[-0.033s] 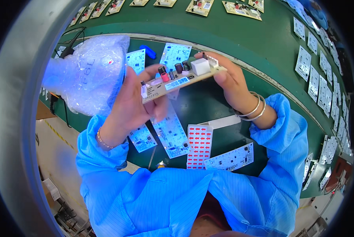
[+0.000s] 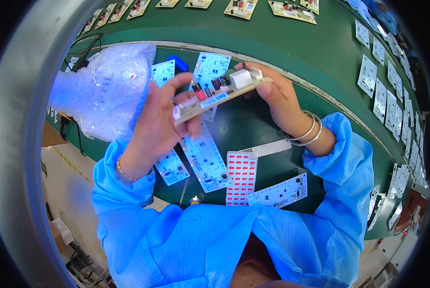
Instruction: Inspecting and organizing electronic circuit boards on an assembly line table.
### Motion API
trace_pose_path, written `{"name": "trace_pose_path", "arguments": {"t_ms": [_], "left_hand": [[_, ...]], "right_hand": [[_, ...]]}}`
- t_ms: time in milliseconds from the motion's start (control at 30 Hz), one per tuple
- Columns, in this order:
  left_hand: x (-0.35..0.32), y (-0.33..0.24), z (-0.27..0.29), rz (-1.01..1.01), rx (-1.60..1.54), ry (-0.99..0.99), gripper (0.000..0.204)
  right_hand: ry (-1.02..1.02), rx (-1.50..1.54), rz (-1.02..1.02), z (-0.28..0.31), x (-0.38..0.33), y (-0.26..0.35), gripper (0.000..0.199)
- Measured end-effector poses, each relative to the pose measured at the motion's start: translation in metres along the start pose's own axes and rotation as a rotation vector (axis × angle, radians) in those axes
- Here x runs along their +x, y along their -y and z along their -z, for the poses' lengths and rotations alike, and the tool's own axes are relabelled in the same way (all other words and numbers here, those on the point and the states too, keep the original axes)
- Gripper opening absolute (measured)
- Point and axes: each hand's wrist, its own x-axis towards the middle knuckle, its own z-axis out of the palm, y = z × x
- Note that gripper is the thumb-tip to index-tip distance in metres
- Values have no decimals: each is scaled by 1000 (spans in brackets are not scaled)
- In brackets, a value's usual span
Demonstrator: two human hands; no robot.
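A tan circuit board (image 2: 215, 101) with a white block, dark cylinders and a red part hangs tilted above the table, its right end higher. My right hand (image 2: 277, 93) pinches that right end between thumb and fingers. At the lower left end, my left hand (image 2: 164, 113) has its fingers spread around and behind the board, the thumb standing clear of it; contact there is partly hidden. Below lie a long white circuit board (image 2: 204, 158), a smaller one (image 2: 172, 167), and a white sheet with red arrow stickers (image 2: 241, 177). Another white board (image 2: 280, 191) touches the sheet's lower right.
A bubble-wrapped object (image 2: 107, 91) stands at the left beside black cables (image 2: 83, 60). A blue object (image 2: 178, 63) lies behind my left hand. More tan boards (image 2: 241, 8) line the far side, and many white boards (image 2: 367, 77) lie along the right. A metallic post (image 2: 20, 144) borders the left.
My left index finger has lifted and spread away from the board. The board has turned slightly, its upper face showing less. My right hand keeps its pinch.
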Motion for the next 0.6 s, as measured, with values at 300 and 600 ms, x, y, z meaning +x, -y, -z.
{"name": "trace_pose_path", "arguments": {"t_ms": [300,600], "left_hand": [[-4,-4,-1,-94,203,77,67],[-9,-6,-8,-271,432,-54,77]], "right_hand": [[-37,28,-152,-2,3,4,47],[-71,82,-40,-6,-1,11,60]]}}
